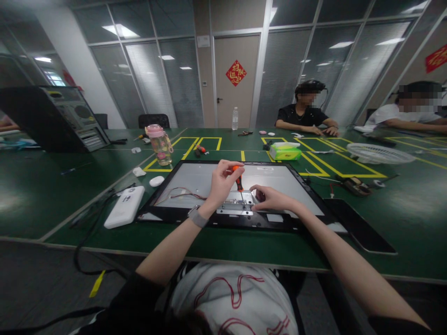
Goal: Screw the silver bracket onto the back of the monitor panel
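The left hand (221, 182) clamps an orange-handled screwdriver (239, 179) upright on the silver metal bracket (234, 203) of a black-framed flat panel (195, 179) lying on the green table (52, 195). The right hand (271, 198) touches the bracket; its grip is unclear. A white rectangular power bank (125, 207) lies just left of the panel.

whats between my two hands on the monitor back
In the head view, the screwdriver gripped by the left hand stands there, tip down on a metal plate that the right hand touches.
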Motion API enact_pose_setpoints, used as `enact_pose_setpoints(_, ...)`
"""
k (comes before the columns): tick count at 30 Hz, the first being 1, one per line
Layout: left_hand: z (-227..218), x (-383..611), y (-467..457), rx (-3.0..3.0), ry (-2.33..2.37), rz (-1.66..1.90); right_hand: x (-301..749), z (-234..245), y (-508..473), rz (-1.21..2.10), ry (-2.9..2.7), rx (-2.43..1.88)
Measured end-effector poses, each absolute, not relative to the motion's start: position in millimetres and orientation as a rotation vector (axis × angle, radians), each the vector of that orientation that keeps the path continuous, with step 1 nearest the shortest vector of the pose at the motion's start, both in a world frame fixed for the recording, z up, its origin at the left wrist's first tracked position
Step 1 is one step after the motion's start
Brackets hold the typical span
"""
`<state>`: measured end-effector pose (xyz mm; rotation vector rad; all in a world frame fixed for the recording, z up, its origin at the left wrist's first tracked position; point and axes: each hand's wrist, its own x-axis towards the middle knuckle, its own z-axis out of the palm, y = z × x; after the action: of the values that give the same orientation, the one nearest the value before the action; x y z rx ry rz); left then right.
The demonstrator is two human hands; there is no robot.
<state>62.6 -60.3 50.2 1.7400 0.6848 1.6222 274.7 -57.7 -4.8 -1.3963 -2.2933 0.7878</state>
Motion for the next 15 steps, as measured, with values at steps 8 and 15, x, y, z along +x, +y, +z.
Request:
enact_pose_setpoints(8,51.4,61.6,-60.3,1.716,0.563,1.548,274.8,-4.6,-58.6,0.791,-2.3,-1.388)
enact_pose_setpoints(15,51.1,61.8,-59.3,1.774,0.605,1.578,275.2,-4.0,-58.7,0.81,-2.295,-1.377)
